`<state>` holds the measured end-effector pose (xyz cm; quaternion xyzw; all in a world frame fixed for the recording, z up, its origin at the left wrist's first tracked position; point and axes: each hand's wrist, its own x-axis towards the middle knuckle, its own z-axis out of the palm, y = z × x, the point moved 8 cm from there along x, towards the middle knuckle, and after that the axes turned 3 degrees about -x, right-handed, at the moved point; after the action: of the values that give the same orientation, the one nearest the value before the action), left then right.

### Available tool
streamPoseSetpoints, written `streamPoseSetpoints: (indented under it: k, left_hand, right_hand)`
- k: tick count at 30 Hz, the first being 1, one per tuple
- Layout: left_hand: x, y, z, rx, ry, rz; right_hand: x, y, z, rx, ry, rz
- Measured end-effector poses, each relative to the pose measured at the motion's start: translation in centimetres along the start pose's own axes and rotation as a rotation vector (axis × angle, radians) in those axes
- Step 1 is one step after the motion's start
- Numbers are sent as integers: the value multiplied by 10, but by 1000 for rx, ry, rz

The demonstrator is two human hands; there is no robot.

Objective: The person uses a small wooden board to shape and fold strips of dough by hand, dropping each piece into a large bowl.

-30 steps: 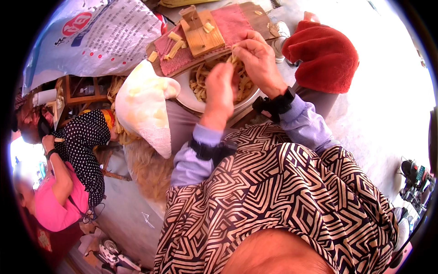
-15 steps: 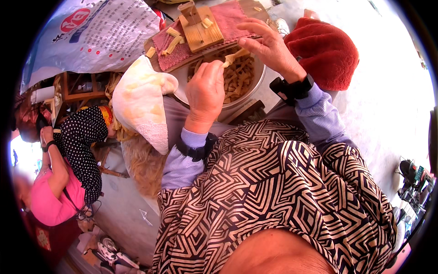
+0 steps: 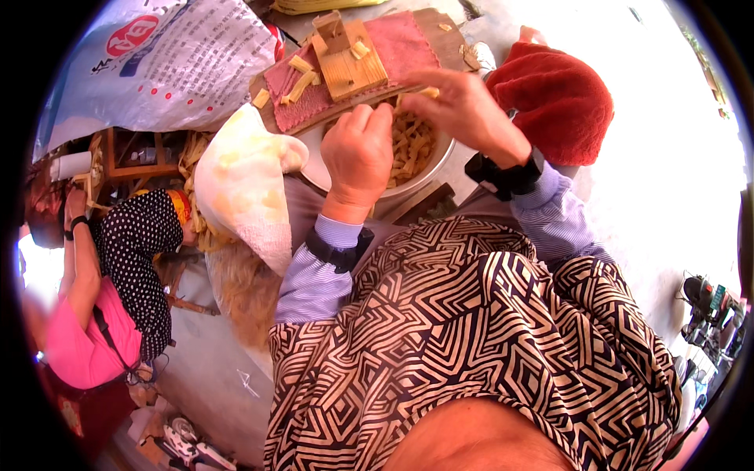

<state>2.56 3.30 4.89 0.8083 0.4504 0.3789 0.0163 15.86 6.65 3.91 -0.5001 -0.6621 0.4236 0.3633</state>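
My left hand (image 3: 358,153) is closed in a fist over the near-left side of a metal bowl (image 3: 449,153). It pinches a pale yellow strip (image 3: 399,101), mostly hidden between my hands. Close by on the right, my right hand (image 3: 463,114) reaches across the bowl with its fingers toward the left fist. Motion smears those fingers, so their grip is unclear. Many short yellowish pieces (image 3: 414,149) lie in the bowl. Beyond it, a small wooden block with an upright piece (image 3: 349,67) stands on a pink cloth (image 3: 408,45), with several pale strips (image 3: 298,81) beside it.
The cloth covers part of a wooden board (image 3: 449,47). A white, yellow-stained cloth (image 3: 239,177) drapes at my left knee, a red cloth (image 3: 550,98) at my right. A large printed sack (image 3: 177,71) lies far left. A person in pink (image 3: 90,337) sits at left.
My right hand has moved left and down, toward my left fist, and is now blurred. The strip that showed between my hands is now largely covered. My left hand stays nearly in place.
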Motion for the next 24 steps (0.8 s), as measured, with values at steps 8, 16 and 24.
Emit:
streamPoseSetpoints:
  k: [8, 16, 24]
  left_hand:
    - [4, 9, 0, 103, -22, 103]
    - [-14, -5, 20, -309, -231, -286]
    - [-45, -33, 65, -1948, -326, -1067]
  right_hand:
    - [8, -4, 12, -225, -115, -120]
    - [1, -5, 26, -740, -29, -365]
    - [9, -6, -5, -541, 268, -509]
